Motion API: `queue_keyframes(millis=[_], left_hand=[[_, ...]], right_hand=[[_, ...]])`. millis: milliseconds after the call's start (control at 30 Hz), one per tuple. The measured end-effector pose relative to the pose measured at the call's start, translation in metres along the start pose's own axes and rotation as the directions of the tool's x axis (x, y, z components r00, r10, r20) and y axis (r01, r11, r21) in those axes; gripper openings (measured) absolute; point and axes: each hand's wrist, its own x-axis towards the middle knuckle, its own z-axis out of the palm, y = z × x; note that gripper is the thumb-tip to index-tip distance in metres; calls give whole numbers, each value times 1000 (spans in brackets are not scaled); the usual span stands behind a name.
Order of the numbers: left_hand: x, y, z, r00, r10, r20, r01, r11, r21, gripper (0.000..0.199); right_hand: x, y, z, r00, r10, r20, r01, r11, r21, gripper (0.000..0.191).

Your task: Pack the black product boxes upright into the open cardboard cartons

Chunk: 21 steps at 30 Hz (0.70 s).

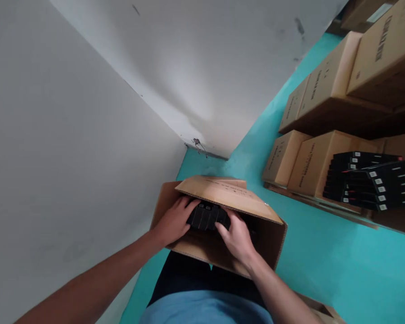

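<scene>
"What's in the carton?"

"A black ribbed block (205, 217) — matte, squared-off, sitting low inside an open corrugated cardboard carton (270, 238), beneath a raised flap (229, 194)."

"Hands?"

"Left hand (175, 220) and right hand (236, 238) spread over the block from either side, wrists angled inward — whether they grip, can't tell."

"Nearby?"

"Stacked black packs (367, 180) against brown cartons (324, 94), on a teal floor (324, 256)."
</scene>
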Motion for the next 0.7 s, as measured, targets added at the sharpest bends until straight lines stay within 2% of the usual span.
queue_keyframes(millis=[33, 100, 167, 233, 267, 300, 333, 400, 467, 533, 600, 700], left_hand=[[-10, 7, -3, 999, -22, -49, 19, 999, -44, 84], [-31, 22, -7, 989, -51, -142, 36, 993, -111, 80], [-50, 35, -6, 973, -85, -214, 49, 985, -168, 71], [-61, 43, -2, 948, -150, -281, 80, 966, -247, 51], [-63, 45, 0, 931, -197, -307, 104, 950, -296, 36], [-63, 46, 2, 910, -253, -329, 133, 929, -346, 22], [-62, 46, 3, 884, -315, -346, 168, 904, -394, 14], [-60, 46, 3, 823, -439, -361, 242, 845, -476, 20], [-63, 46, -2, 767, -552, -327, 318, 770, -552, 47], [-75, 48, -10, 721, -651, -240, 405, 675, -616, 70], [-98, 51, -20, 686, -712, -149, 465, 586, -664, 71], [-143, 52, -36, 647, -760, -60, 480, 467, -743, 66]], right_hand=[[-11, -8, 2, 999, 16, -48, -11, 995, 96, 46], [-29, -21, 9, 983, 125, -134, -81, 952, 294, 39], [-39, -29, 18, 934, 325, -149, -207, 832, 515, 46], [-42, -32, 26, 859, 510, -38, -336, 618, 711, 60], [-41, -33, 30, 833, 550, 61, -392, 508, 767, 66], [-40, -34, 32, 822, 546, 161, -437, 424, 793, 69], [-38, -36, 34, 826, 511, 238, -466, 382, 798, 67], [-37, -41, 33, 846, 436, 308, -490, 404, 772, 60], [-40, -48, 29, 852, 434, 291, -491, 472, 732, 58], [-48, -58, 24, 861, 439, 256, -483, 549, 682, 62], [-61, -67, 21, 885, 399, 240, -454, 620, 640, 69], [-88, -79, 26, 920, 321, 225, -390, 691, 609, 72]])
